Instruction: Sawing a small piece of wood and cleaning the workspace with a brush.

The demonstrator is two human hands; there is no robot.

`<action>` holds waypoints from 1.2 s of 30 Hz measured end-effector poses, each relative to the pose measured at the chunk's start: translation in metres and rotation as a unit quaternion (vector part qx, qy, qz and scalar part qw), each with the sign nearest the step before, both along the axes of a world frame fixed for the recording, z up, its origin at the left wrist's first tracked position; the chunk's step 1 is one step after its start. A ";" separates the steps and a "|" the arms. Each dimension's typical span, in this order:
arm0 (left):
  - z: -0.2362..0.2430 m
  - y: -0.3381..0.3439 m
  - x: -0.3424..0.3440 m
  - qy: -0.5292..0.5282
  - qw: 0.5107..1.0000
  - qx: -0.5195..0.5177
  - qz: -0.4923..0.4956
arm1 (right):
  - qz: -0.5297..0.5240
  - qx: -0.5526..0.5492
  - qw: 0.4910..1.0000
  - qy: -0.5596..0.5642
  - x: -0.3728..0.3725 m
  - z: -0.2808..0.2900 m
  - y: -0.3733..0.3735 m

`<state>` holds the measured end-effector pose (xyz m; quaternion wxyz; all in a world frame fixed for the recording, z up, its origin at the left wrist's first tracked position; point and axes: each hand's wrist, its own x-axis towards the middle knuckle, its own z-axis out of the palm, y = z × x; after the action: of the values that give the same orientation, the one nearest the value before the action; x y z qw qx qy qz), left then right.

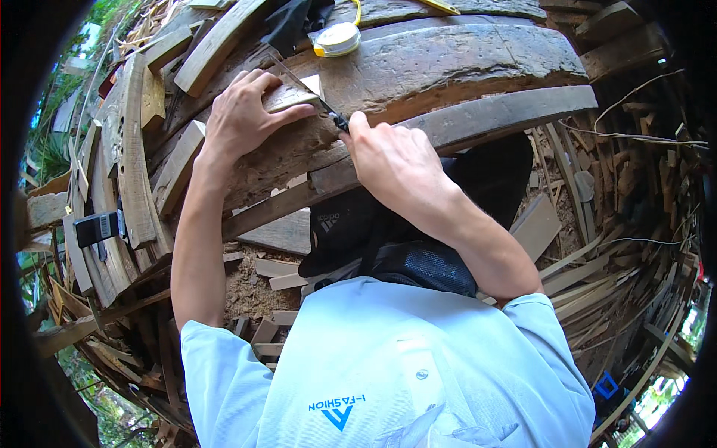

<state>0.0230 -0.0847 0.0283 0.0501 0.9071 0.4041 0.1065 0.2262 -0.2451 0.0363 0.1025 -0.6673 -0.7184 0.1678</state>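
On top of a broad, weathered, dark brown timber slab (448, 63) with a rough, cracked surface, two bare hands work close together. Left hand (246, 112) lies flat with fingers spread, pressing down a small metal try square (299, 93), a thin grey blade with a pale triangular corner; the hand covers most of it, so its full shape cannot be made out. Right hand (392, 160) is closed in a narrow grip around a slim dark pencil-like marker (337, 119), whose tip meets the slab just beside the square's edge; only the short tip end shows beyond the fingers. One round yellow and white tape measure (337, 39) rests farther up the slab, near a crumpled black cloth (295, 19). Below the slab runs a long, curved, grey-brown plank (493, 112), smoother than the slab. One black cap (358, 224) hangs between the forearms, partly hidden by a light blue shirt (388, 373). To the left stand several upright rough planks (131, 164), one carrying a small black clamp-like tool (97, 226) that is hard to identify. Sawdust and short offcuts (261, 284) litter the ground, and thin wood strips (605, 291) pile up on the right, too many to count.
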 end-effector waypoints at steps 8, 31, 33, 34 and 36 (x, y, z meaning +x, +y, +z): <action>-0.009 0.015 -0.003 -0.003 1.000 0.001 -0.026 | -0.016 0.091 0.995 -0.032 0.001 -0.008 -0.035; -0.018 0.044 -0.003 -0.002 0.996 0.006 -0.087 | -0.075 -0.100 0.990 0.068 -0.003 0.026 -0.050; -0.012 0.035 -0.005 0.010 0.997 -0.013 -0.070 | -0.028 0.046 0.995 0.083 -0.006 0.000 -0.034; -0.015 0.041 -0.005 0.005 0.997 0.006 -0.083 | 0.029 0.204 0.975 0.082 0.000 -0.013 -0.016; -0.015 0.046 -0.011 0.004 0.997 -0.008 -0.082 | 0.075 0.180 0.978 0.077 0.001 -0.018 -0.010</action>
<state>0.0116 -0.0383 0.0132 0.0641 0.9373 0.3290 0.0956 0.2267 -0.2548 0.0181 0.2629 -0.5673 -0.7747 0.0941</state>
